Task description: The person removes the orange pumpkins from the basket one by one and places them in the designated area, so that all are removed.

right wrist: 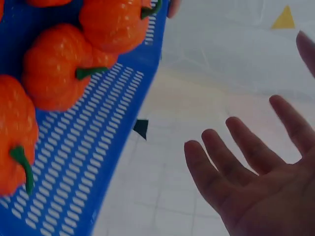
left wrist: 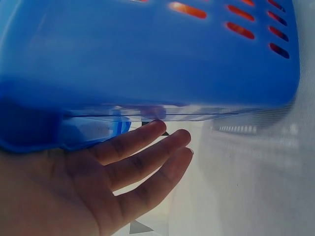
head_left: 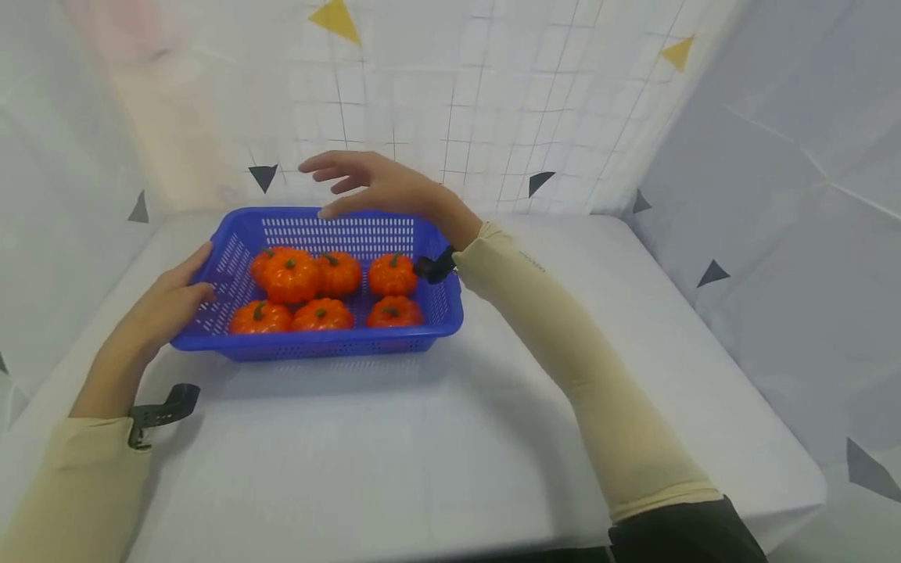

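While the white surface [head_left: 436,438] carries the blue basket [head_left: 320,344] at its far left, long axis running left to right, I should steady it gently. My left hand [head_left: 158,313] rests flat-fingered against its left wall; my right hand [head_left: 373,188] hovers spread above its far rim, holding nothing, over the orange pumpkins [head_left: 331,293], stems up.

Staged recording booth: white sheeting [head_left: 774,195], triangle markers [head_left: 263,176], draped table [head_left: 394,438].
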`<state>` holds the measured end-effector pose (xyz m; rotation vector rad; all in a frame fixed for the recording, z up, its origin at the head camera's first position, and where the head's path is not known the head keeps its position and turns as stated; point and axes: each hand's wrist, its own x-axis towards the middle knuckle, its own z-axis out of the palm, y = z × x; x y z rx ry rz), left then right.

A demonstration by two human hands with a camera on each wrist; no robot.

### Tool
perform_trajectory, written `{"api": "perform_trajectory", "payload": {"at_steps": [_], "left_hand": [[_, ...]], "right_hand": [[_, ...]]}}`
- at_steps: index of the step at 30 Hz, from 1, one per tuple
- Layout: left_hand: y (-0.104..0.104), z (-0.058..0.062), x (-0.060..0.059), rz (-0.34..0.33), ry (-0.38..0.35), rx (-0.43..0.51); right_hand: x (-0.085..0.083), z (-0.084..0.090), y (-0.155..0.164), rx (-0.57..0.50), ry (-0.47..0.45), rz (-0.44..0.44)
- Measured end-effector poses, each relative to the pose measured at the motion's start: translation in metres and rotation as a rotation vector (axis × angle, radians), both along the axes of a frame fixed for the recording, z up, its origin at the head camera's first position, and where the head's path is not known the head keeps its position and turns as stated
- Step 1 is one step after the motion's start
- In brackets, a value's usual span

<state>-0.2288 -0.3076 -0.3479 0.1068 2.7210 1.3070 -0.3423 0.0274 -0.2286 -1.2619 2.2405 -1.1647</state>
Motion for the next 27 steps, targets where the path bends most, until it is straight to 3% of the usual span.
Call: {"api": "perform_trajectory", "payload": {"at_steps": [5, 12, 18, 27], "left_hand": [[0.001, -0.001, 0.001, -0.001, -0.006, 0.006], [0.006, -0.002, -0.002, -0.016, -0.003, 0.016], [0.006, -0.001, 0.0, -0.022, -0.001, 0.004], [0.007, 0.002, 0.001, -0.027, 0.012, 0.016]], "right_hand": [[-0.002, -0.016, -0.025, 0.051, -0.074, 0.122], [-0.009, -0.043, -0.05, 0.132, -0.061, 0.227], [-0.003, -0.063, -0.065, 0.205, -0.108, 0.222], [0.005, -0.073, -0.074, 0.312, 0.014, 0.187]]}}
